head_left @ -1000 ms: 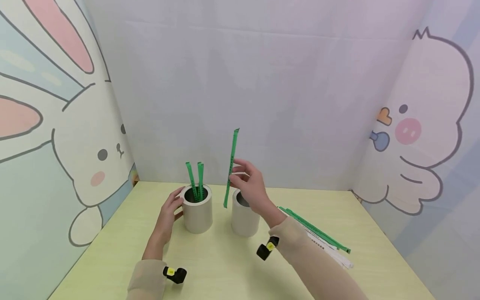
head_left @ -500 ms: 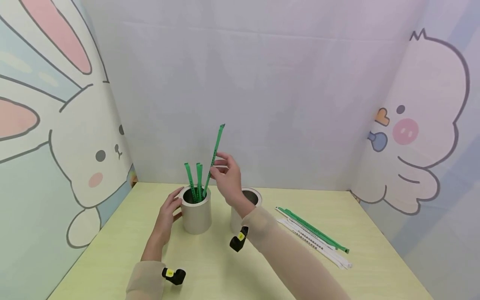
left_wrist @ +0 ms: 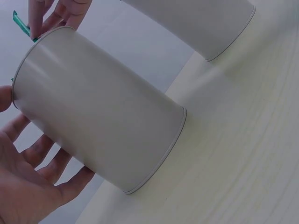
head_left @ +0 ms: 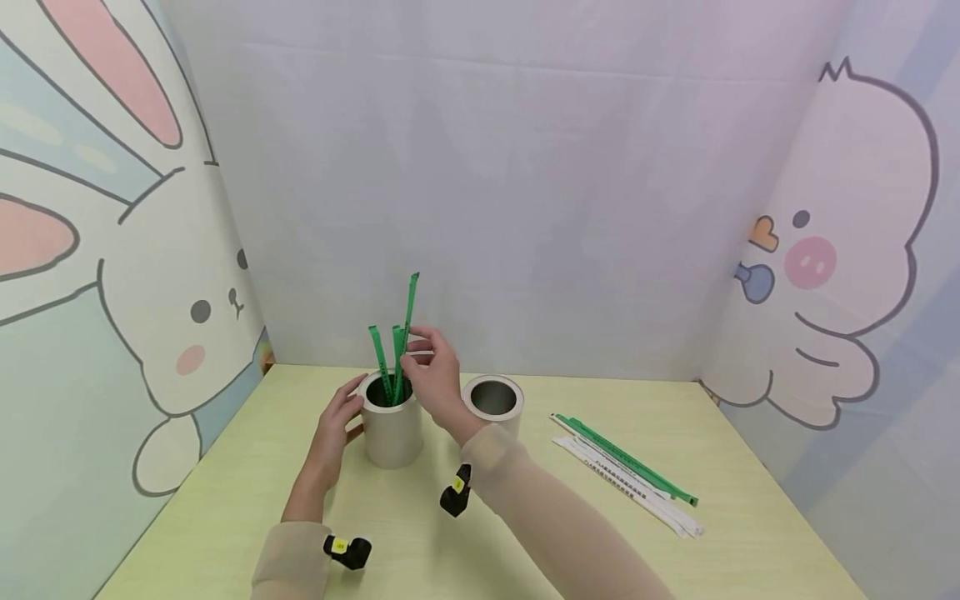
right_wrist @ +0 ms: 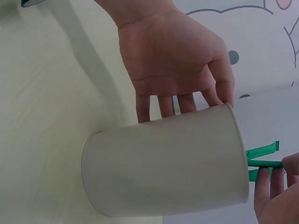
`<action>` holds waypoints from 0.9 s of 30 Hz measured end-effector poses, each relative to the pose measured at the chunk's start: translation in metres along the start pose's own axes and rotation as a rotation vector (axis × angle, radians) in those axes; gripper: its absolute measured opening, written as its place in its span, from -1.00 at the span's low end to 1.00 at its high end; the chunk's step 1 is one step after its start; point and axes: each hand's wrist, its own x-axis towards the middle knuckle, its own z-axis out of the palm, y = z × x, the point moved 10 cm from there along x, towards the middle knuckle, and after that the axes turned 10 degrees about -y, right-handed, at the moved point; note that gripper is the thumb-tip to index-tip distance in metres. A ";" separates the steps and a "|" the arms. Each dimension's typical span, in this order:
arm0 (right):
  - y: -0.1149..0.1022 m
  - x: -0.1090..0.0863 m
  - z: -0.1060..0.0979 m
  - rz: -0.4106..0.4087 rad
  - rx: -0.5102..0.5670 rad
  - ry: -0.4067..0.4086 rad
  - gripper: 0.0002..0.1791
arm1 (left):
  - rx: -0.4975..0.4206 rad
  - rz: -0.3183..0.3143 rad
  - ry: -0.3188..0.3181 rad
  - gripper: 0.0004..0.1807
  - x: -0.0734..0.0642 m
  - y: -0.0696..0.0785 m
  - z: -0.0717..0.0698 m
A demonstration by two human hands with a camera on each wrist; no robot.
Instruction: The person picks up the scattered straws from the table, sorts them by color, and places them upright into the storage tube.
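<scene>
My right hand [head_left: 437,375] pinches a green paper-wrapped straw [head_left: 411,302] between thumb and fingers. The straw stands nearly upright, its lower end inside the left off-white cup [head_left: 393,437]. Several other green wrapped straws [head_left: 378,348] lean in that cup, their tops showing over the rim. My left hand [head_left: 330,435] holds the cup by its left side. In the left wrist view, its thumb [left_wrist: 4,98] is at the rim and its fingers [left_wrist: 52,161] lie along the wall. In the right wrist view, the green straws [right_wrist: 262,150] stick out past the cup's rim.
Right of the held cup stands a second off-white cup [head_left: 510,423] with a dark interior, its front partly behind my right wrist. Green wrapped straws [head_left: 630,458] and white printed wrapped straws [head_left: 622,483] lie on the pale wooden table [head_left: 750,533] at the right. A plain curtain [head_left: 562,208] hangs behind.
My right hand has carried the green straw leftward from above the second cup and lowered its end into the left cup. The left hand stays on that cup.
</scene>
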 end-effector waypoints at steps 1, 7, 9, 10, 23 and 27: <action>0.002 -0.001 0.001 0.005 -0.015 -0.003 -0.51 | 0.002 0.000 0.000 -0.41 0.000 0.000 0.000; 0.006 -0.005 0.003 0.019 -0.047 -0.028 -0.50 | 0.003 -0.005 0.002 -0.41 0.000 0.001 0.001; 0.003 -0.005 0.002 0.010 -0.052 -0.039 -0.50 | 0.000 -0.005 0.002 -0.41 0.001 0.002 0.001; 0.000 -0.005 0.001 0.003 -0.059 -0.045 -0.49 | -0.002 -0.004 0.001 -0.41 0.001 0.002 0.001; -0.054 -0.018 -0.057 -0.106 -0.230 -0.194 -0.59 | 0.003 0.001 -0.003 -0.40 -0.001 0.001 0.000; -0.058 -0.030 -0.099 -0.108 -0.368 -0.240 -0.60 | 0.004 0.005 -0.002 -0.40 -0.001 0.001 0.000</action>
